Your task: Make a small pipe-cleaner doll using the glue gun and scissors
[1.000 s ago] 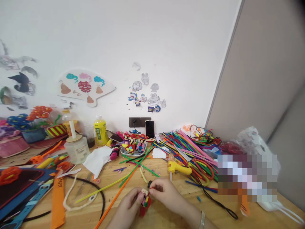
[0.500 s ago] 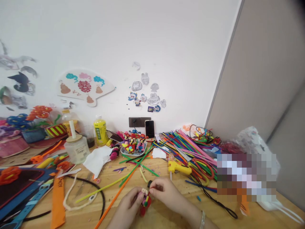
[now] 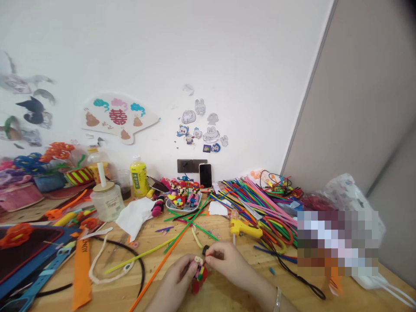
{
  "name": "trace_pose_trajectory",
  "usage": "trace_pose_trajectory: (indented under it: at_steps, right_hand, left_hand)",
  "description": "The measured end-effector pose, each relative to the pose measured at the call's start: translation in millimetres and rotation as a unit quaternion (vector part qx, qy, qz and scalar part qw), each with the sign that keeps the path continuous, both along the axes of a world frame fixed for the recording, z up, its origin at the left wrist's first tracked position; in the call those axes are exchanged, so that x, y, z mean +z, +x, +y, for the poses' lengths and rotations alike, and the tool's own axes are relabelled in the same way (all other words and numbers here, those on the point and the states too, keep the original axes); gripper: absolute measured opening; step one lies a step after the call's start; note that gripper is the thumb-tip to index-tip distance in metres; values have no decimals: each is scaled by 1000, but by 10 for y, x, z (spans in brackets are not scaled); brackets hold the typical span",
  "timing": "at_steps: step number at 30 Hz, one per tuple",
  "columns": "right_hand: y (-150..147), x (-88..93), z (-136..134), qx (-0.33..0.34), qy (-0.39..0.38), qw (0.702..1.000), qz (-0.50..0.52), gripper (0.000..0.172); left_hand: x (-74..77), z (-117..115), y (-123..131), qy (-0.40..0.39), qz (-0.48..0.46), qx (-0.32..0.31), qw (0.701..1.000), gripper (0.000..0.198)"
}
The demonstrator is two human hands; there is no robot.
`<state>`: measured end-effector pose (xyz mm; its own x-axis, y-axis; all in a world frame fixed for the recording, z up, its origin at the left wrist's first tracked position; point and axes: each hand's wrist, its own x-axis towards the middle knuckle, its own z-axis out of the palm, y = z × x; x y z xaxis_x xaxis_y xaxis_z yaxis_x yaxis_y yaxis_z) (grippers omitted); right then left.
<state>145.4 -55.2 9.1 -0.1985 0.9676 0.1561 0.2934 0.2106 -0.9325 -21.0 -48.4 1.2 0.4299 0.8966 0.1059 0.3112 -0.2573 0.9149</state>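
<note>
Head view: at the lower centre of the frame, I can see a small fuzzy craft figure (image 3: 199, 272) held just above the bench (image 3: 250, 297). The left hand (image 3: 181, 273) has it, thumb and fingers pinching it from one side. The right hand (image 3: 225, 261) is beside it, fingertips pressed together on something small and reddish, with a black piece (image 3: 206, 250) right by them; whether the two are joined I cannot tell.

To my eye the figure is well along: a pale top, a pink, yellow and green middle and a red lower part all sit together. The black piece sticks out above it, so that bit looks unsettled. How much else is lacking I can't say from here. Near the middle of the frame, several similar figures (image 3: 182, 194), seemingly finished, crowd a tray (image 3: 178, 210). A yellow glue gun (image 3: 245, 229) lies right of centre.
</note>
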Motion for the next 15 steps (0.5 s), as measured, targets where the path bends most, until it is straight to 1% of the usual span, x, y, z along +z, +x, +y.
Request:
trace_pose_trajectory:
  at_steps: [9, 15]
  right_hand:
    - [-12, -70, 22, -8, 2, 1000, 10, 11]
    - [-7, -33, 6, -5, -1, 1000, 2, 11]
  left_hand:
    - [-32, 8, 4, -13, -17, 13, 1000, 36]
    - [-1, 8, 6, -11, -8, 10, 1000, 36]
